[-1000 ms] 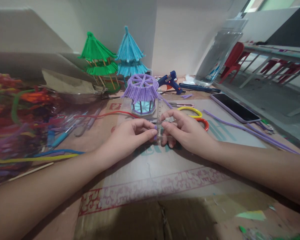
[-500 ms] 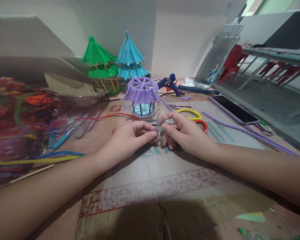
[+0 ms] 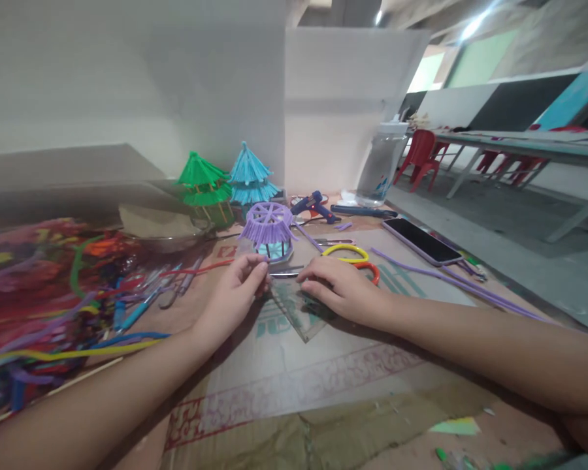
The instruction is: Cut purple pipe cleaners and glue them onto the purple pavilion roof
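Note:
My left hand [image 3: 247, 281] is closed in a pinch on a short purple pipe cleaner piece [image 3: 264, 259], mostly hidden by the fingertips. To its right, my right hand [image 3: 340, 285] has its thumb and curled fingers on a clear set square [image 3: 304, 331], whose corner points towards me, low over the cardboard. Just beyond the hands stands a small purple pipe cleaner pavilion [image 3: 269, 225] with an open spoked top and a pale blue base. Scissors with yellow and orange handles [image 3: 345, 252] lie behind my right hand, their blades partly covered.
Green [image 3: 203, 179] and blue [image 3: 252, 173] two-tiered pavilions stand at the back, beside a glue gun [image 3: 316, 206]. A phone [image 3: 421, 241] and long purple pipe cleaners [image 3: 470, 287] lie right. A colourful heap of pipe cleaners [image 3: 34, 294] fills the left. A clear bottle [image 3: 379, 166] stands behind.
The view has tilted up. My hands have moved apart; the set square, upright between them before, now slants low beneath my right hand. The purple piece stays in my left hand.

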`<state>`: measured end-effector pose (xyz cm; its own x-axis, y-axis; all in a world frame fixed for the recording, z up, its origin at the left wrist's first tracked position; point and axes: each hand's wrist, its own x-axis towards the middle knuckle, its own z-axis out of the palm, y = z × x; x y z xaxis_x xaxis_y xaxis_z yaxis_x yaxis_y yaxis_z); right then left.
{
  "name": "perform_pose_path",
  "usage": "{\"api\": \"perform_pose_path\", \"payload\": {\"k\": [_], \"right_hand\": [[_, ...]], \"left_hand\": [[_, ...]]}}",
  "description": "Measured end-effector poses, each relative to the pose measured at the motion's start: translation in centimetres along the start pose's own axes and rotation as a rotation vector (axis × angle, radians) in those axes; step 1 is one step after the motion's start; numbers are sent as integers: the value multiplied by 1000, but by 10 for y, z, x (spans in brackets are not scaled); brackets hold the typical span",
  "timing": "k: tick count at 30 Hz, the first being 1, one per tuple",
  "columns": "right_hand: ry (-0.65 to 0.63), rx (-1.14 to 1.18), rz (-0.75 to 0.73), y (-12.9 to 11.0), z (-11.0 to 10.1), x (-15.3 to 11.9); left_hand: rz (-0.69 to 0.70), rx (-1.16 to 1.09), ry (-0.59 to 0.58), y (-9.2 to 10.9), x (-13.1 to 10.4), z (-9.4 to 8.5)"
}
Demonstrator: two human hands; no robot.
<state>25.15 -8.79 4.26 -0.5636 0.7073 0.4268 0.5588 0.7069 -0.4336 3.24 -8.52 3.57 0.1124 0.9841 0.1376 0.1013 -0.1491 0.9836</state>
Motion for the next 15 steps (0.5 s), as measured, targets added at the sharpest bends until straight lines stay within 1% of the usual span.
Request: {"api": "perform_pose_path", "payload": {"k": [2, 4, 7, 9, 12, 15], "right_hand": [[43, 23, 21, 4, -1, 1], [65, 67, 40, 7, -1, 2], [49, 176, 35, 7, 1, 4], [23, 253, 47, 4, 5, 5], [22, 337, 107, -2, 10, 6], [50, 395, 196, -6, 12, 8]], "left_hand": [[46, 62, 37, 0, 0, -2], [105, 162, 35, 1, -1, -3], [198, 299, -40, 4, -6, -1], [261, 334, -87, 3, -10, 1], [342, 340, -124, -2, -12, 4], [368, 396, -170, -8, -11, 6]]}}
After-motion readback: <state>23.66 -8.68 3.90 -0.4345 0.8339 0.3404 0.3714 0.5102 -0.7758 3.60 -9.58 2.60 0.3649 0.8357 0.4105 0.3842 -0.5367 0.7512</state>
